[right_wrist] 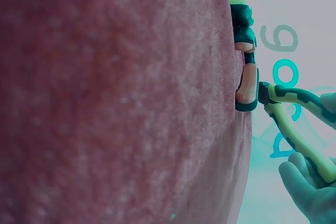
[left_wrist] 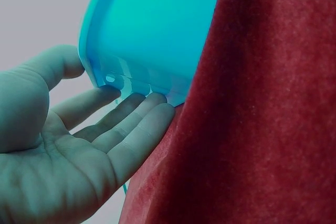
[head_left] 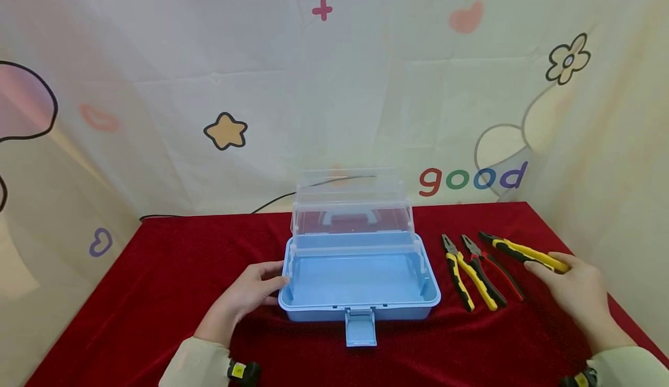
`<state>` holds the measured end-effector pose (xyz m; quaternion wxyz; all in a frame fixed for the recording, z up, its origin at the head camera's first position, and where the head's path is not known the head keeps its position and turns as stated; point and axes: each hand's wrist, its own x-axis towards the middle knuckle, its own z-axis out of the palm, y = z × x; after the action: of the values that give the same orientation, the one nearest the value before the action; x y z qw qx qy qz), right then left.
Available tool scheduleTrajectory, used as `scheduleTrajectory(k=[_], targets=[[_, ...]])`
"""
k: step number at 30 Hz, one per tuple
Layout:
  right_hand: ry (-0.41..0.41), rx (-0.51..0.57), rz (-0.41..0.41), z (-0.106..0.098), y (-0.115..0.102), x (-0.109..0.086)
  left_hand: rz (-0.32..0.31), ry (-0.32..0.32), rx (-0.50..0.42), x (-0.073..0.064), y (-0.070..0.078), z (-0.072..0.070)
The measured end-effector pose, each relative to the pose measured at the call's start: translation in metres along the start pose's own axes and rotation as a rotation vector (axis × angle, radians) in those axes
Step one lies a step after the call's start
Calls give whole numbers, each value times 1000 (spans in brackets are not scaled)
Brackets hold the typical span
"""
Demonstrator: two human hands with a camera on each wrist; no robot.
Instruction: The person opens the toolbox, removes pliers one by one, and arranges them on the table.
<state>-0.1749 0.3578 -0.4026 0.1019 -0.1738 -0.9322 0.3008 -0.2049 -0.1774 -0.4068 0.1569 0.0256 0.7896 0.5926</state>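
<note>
A light blue toolbox [head_left: 360, 315] stands in the middle of the table in the head view, its clear lid raised at the back. My left hand [head_left: 256, 285] holds its left end, thumb at the rim and fingers against the end wall; the left wrist view shows these fingertips [left_wrist: 152, 111] on the blue plastic wall [left_wrist: 152, 30]. At the far right, my right hand [head_left: 580, 285] grips the yellow-and-black handles of pliers [head_left: 522, 252] whose dark head points toward the back left. In the right wrist view, the handles of these pliers [right_wrist: 289, 129] are spread apart.
Left of the gripped pliers lie yellow-and-black pliers [head_left: 460, 273] and red-and-black pliers [head_left: 488, 273]. The toolbox's front latch [head_left: 360, 330] hangs down. A red cloth [head_left: 172, 271] covers the table, and a printed white curtain [head_left: 345, 102] rises behind it.
</note>
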Motion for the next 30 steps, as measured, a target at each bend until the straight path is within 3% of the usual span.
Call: scheduleTrajectory(k=[14,30], targets=[[-42,-43,-71,-4,0,9,1,8,14,1,2,2],[-278,-174,-51,-10,9,20,-15,28,17,-1,1,2]])
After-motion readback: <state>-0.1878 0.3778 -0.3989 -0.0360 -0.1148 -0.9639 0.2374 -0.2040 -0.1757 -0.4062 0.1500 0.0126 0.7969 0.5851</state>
